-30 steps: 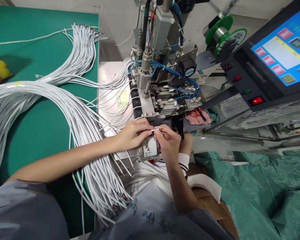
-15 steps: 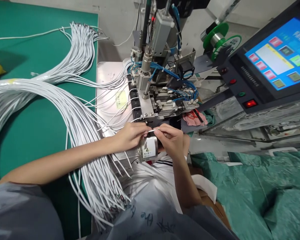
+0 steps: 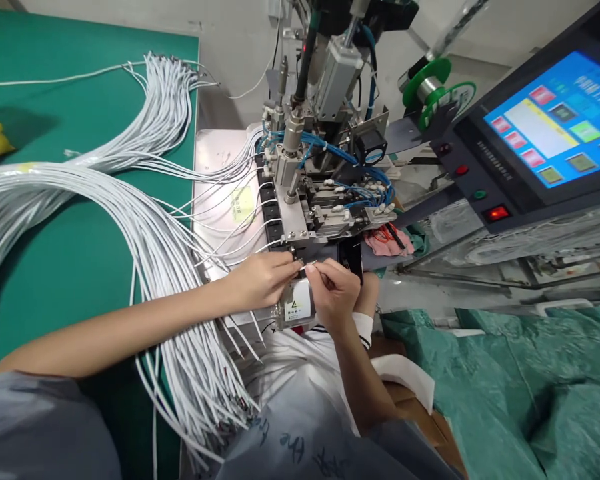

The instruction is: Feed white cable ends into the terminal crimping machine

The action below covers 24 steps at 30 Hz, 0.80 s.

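Observation:
Between my two hands is the end of a thin white cable [image 3: 307, 266], pinched from both sides. My left hand [image 3: 265, 277] grips it with thumb and fingertips just in front of the machine [image 3: 293, 223]. On the other side, my right hand [image 3: 336, 287] has its thumb and forefinger closed on the tip, the other fingers curled in. Below them sits a silver motor with a white label [image 3: 297, 301]. Several white cables lead into the black slots [image 3: 273, 210] along the machine's left side. The fine detail of the cable tip is too small to make out.
A large bundle of white cables [image 3: 145, 247] drapes over the green table [image 3: 95, 293], with a second bundle [image 3: 167, 100] behind. At the right stand a control screen [image 3: 555, 120] and a green spool [image 3: 427, 90]. Green sheeting [image 3: 505, 380] lies at lower right.
My right hand has shifted slightly left and down, its fingers curling tighter at the cable tip. My left hand stays near the same spot. The camera view has tilted a little.

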Tool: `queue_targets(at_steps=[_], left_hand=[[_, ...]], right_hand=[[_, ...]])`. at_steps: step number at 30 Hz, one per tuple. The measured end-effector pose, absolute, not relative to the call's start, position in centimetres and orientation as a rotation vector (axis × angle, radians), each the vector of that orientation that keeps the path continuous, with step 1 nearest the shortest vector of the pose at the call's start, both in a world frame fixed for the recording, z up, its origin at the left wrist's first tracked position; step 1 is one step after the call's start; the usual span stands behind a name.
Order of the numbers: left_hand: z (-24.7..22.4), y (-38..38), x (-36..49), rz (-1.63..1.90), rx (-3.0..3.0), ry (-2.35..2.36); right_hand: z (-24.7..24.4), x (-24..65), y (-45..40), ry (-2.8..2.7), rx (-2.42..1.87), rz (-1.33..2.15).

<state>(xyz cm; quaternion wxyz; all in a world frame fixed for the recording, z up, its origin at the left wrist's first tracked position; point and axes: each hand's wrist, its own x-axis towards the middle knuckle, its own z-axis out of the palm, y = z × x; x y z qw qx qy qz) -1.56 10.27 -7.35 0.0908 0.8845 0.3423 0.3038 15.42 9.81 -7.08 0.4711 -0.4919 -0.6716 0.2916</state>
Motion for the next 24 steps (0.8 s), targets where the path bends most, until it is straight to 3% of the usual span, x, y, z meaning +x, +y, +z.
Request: queue_targets(at_steps=[4,13,17,24], left_hand=[[-7.6,10.3,-1.7,0.784,2.862,1.122],[-7.5,10.1,-1.1,0.951,2.349,1.101],[-7.7,10.3,-1.3,0.913,2.54,1.105],[-7.7,10.4,-1.3,0.895,2.627,1.178]], right_hand=[[-6.6,16.4,10.5,-1.845,-1.211,0.837],[-8.7,14.4,9.6,-1.445,-1.215,0.912],[-8.1,14.8,9.6,-1.584,-1.244,0.745],[-7.7,16.0,10.8,-1.701,-1.213,0.936]])
